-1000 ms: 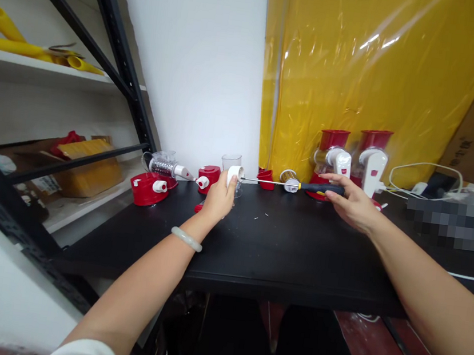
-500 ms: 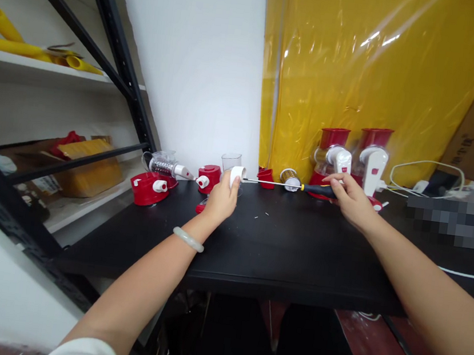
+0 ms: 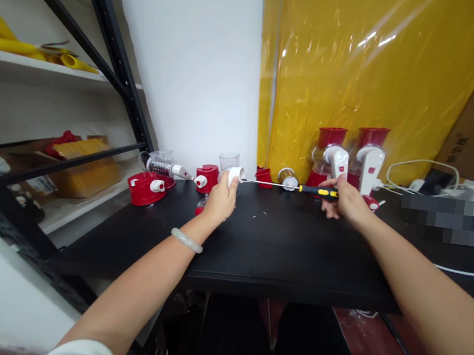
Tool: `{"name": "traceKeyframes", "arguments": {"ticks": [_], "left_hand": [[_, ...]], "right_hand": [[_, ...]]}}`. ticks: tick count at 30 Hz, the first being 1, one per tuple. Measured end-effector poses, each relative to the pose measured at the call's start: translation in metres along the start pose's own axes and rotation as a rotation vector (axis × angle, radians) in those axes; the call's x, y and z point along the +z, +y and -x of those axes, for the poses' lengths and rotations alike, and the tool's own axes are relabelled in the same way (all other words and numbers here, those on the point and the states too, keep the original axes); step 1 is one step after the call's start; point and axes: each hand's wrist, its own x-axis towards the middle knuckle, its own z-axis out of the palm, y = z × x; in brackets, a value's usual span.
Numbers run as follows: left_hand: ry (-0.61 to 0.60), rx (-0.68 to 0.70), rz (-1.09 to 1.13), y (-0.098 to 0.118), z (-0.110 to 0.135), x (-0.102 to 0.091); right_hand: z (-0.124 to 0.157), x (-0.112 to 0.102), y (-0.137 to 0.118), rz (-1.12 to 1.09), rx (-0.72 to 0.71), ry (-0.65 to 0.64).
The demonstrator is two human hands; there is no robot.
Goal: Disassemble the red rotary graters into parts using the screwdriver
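Before a white panel and a yellow plastic sheet, a black table is seen, with two red-and-white hand graters stood at its back right and a red base placed at its left. Over the table both arms are stretched out. By the right hand, the handle of a screwdriver is pinched near its end, with some fingers spread out below it. By the left hand, a white cap is gripped between thumb and fingers, raised in front of a clear hopper. The long shaft is held nearly level, its tip brought to the open side of the cap; whether a screw is met inside cannot be told. A slip seems possible if the shaft is tilted or the cap is turned in the left hand's grasp, and the left fingers could then be jabbed, since they are wrapped close to the tip. Toward the front edge, bare tabletop is left below both hands, marked only by two tiny white bits; less room is left behind, where the screwdriver is lined up before a metal drum and a red cup.
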Motion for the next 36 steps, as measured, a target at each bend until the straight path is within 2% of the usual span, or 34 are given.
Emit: {"name": "traceKeyframes", "arguments": {"ticks": [7,11,14,21,26,30,33,36], "left_hand": [[0.004,-0.008,0.009,0.000,-0.001,-0.003],[0.010,-0.024,0.047,-0.003,-0.001,0.001],[0.018,-0.031,0.076,-0.002,-0.001,0.003],[0.020,-0.006,0.055,0.003,0.002,-0.001],[0.011,0.005,0.027,0.005,0.002,-0.005],[0.018,-0.002,0.026,0.003,0.001,-0.004],[0.024,-0.012,0.031,0.001,0.001,-0.001],[0.020,-0.019,0.029,0.001,0.001,0.000]], "right_hand": [[0.002,-0.004,-0.002,0.040,-0.107,0.016],[0.003,-0.005,-0.009,-0.133,-0.140,-0.012],[0.003,-0.004,-0.011,-0.191,-0.089,-0.025],[0.000,-0.001,0.004,-0.012,0.073,-0.004],[-0.003,-0.006,0.005,0.013,-0.037,0.058],[0.000,-0.007,-0.002,-0.051,-0.120,0.044],[0.002,-0.003,-0.007,-0.138,-0.136,0.030],[0.001,0.000,-0.005,-0.099,-0.106,0.034]]}}
